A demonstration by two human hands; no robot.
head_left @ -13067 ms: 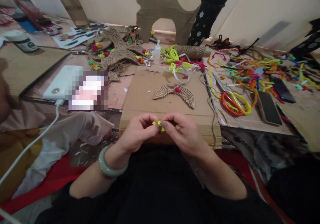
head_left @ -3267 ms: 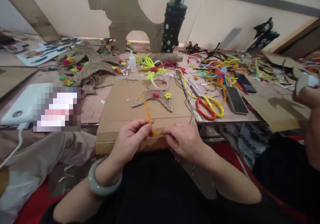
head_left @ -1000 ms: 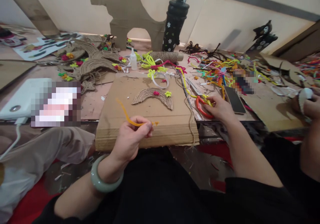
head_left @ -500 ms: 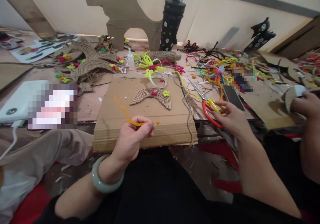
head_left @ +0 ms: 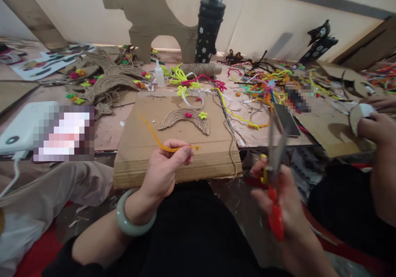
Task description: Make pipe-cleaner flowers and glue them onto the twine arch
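My left hand pinches an orange pipe cleaner over the front of a cardboard board. A long tail of it runs up to the left, and a short twisted end sticks out past my fingertips. My right hand holds scissors with red and yellow handles, blades pointing up and a little apart; motion blurs them. On the board lies a twine-covered arch bearing a pink and a yellow-green knotted flower. Behind it rests a roll of white tape.
A glue bottle and a twine spool stand behind the board. Loose pipe cleaners and a dark phone lie to the right. A white power bank is at left. Another person's hand works at far right.
My right hand has lifted the scissors off the table and drawn them down toward me, turning the blades upward. My left hand keeps its pinch on the orange pipe cleaner, nearly still.
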